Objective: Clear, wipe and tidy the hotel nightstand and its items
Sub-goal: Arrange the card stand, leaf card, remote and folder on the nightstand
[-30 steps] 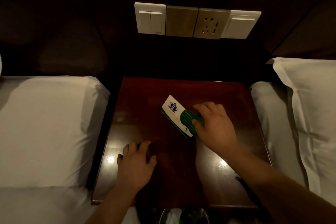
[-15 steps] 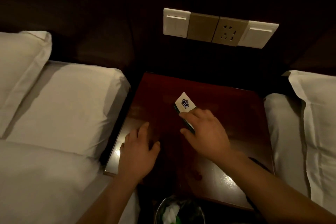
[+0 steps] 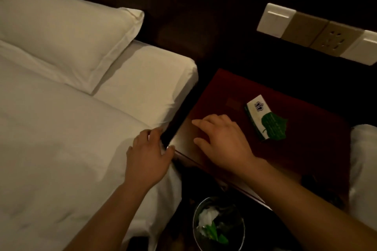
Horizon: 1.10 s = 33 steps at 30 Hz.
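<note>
The dark red wooden nightstand [image 3: 306, 144] stands between two white beds. A white and green leaf-printed card packet [image 3: 265, 120] lies flat on its middle, with no hand on it. My right hand [image 3: 222, 140] rests palm down on the front left part of the top, fingers spread, left of the packet. Beside the nightstand's front left corner, my left hand [image 3: 146, 157] sits at the left bed's edge, its fingers curled at the dark gap between bed and nightstand. Whether it grips anything is unclear.
The left bed [image 3: 61, 149] with a white pillow [image 3: 67, 32] fills the left side. Another bed's edge [image 3: 363, 159] shows at the right. A wall panel of switches and a socket [image 3: 318, 32] hangs above. A round bin [image 3: 196, 216] with crumpled waste stands below the nightstand's front.
My right hand let go of the card packet and moved left onto the table top. My left hand slid off the nightstand to the bed's edge. The view swung left.
</note>
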Tool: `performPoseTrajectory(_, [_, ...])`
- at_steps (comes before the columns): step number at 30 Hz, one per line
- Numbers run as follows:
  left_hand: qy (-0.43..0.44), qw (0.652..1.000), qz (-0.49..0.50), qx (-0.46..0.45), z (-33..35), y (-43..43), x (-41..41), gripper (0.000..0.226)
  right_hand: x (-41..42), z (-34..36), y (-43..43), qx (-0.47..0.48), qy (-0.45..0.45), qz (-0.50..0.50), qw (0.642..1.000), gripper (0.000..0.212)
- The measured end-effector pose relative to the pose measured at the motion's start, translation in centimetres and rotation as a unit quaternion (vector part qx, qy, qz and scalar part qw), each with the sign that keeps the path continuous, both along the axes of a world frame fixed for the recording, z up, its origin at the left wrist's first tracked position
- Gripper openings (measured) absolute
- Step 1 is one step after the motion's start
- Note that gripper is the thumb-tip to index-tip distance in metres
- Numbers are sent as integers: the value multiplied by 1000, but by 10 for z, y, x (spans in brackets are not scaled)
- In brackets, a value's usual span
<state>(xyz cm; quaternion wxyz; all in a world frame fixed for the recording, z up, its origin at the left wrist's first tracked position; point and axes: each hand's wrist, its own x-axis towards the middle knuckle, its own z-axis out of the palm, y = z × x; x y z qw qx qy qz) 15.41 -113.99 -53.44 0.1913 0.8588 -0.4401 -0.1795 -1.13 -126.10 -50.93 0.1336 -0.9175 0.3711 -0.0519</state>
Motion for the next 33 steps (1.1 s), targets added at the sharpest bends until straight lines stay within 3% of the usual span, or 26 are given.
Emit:
performPoseTrajectory(14, [7, 993, 117, 28, -8, 185, 128, 60, 173, -4, 145, 34, -26, 111, 993, 49])
performPoseTrajectory(33, [27, 941, 333, 43, -34, 455, 271, 63, 388, -37, 379, 74, -6, 326, 942, 45])
